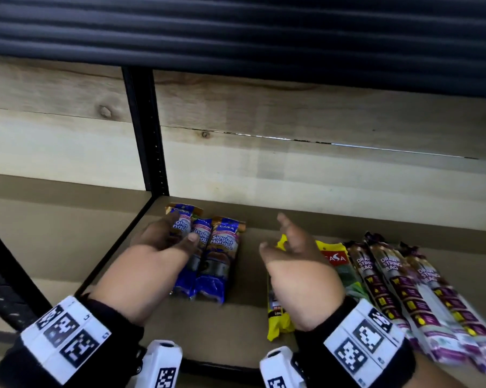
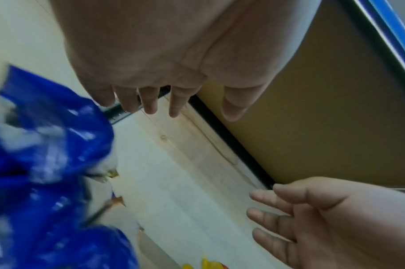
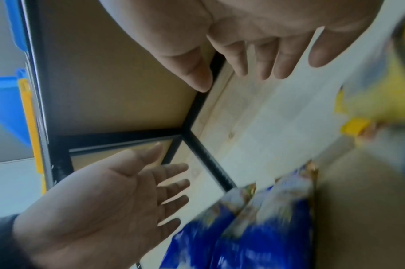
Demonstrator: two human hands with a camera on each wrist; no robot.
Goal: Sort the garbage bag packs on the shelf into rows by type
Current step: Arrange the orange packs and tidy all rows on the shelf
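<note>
Two hands hover empty, fingers spread: left hand above blue packs; right hand above yellow pack.

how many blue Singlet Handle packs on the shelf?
3, side by side at the shelf's left end: left pack partly under the left hand, middle, right. More may be hidden beneath the hand.

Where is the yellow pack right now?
In the head view the yellow pack lies flat on the shelf, mostly under the open right hand, between the blue Singlet Handle packs and the green-and-red pack.
</note>
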